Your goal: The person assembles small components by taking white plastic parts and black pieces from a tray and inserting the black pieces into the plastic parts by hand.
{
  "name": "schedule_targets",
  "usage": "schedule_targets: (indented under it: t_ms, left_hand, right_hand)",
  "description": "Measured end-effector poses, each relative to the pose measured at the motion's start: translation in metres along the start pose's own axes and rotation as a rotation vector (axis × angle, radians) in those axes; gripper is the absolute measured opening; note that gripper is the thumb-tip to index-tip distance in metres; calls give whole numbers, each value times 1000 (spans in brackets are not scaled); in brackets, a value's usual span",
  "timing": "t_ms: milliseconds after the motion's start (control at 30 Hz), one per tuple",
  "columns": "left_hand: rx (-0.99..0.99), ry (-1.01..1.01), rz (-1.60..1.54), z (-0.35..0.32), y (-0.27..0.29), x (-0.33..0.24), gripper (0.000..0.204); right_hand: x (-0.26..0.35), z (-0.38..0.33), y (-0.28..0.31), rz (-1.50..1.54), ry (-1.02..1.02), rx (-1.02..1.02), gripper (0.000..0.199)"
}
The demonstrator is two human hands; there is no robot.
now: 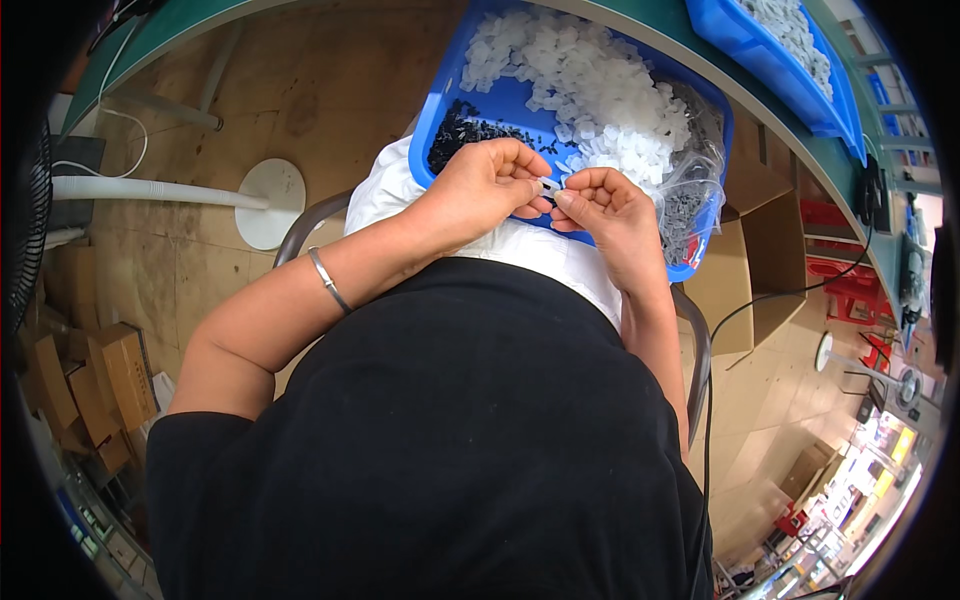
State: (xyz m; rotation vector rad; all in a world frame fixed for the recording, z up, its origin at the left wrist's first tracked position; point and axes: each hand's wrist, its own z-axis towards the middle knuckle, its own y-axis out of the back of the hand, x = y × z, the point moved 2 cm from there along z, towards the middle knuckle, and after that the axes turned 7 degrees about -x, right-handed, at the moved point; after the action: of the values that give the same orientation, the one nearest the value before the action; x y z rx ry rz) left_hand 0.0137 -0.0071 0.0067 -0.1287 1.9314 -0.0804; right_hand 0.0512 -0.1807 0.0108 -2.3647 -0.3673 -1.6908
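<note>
In front of my body a blue tray point(512, 100) rests at my lap. My left hand point(482, 190) and my right hand point(612, 212) meet over its near edge. Both pinch a small white-and-dark plastic piece point(549, 188) between their fingertips; its exact shape is partly hidden by the fingers. Past the hands lies a big heap of translucent white plastic pieces point(600, 85). Small black parts point(458, 136) are scattered in the tray's left corner. At its right side sits a clear plastic bag point(692, 212) with dark grey parts in it.
A green table edge point(190, 42) curves along the far side, bearing another blue tray point(790, 85) of pale pieces. An open cardboard box point(735, 280) stands at right, beside a hanging black cable point(770, 295). A white round stand base point(271, 205) and cartons point(120, 375) are at left.
</note>
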Motion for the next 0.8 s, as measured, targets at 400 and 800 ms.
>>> schedule_targets:
  t_ms: [400,800]
  left_hand:
    - [17,32,52,-3,-2,-5,27]
    - [37,-49,84,1,1,2,28]
  right_hand:
    - [0,-2,1,7,99,35,14]
    - [6,-3,-4,11,66,30,13]
